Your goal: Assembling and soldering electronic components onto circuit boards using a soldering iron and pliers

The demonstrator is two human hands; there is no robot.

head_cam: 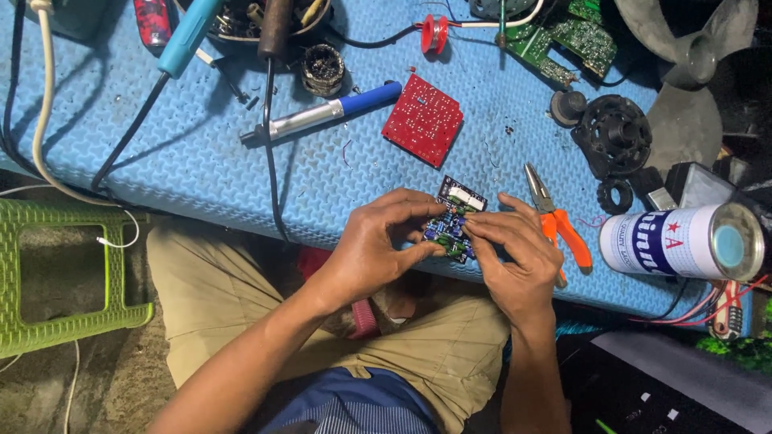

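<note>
Blue foam worktop (201, 161) carries the work. Left hand (374, 249) and right hand (515, 257) each close a fingertip grip on a small dark circuit board (457, 215) held between them. Orange-handled pliers (555, 221) lie just right of the right grip; a red board (423, 119) sits beyond.

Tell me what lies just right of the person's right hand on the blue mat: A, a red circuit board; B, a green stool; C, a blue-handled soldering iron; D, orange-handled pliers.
D: the pliers lie on the mat right beside the right hand, which with the left hand holds a small board.
</note>
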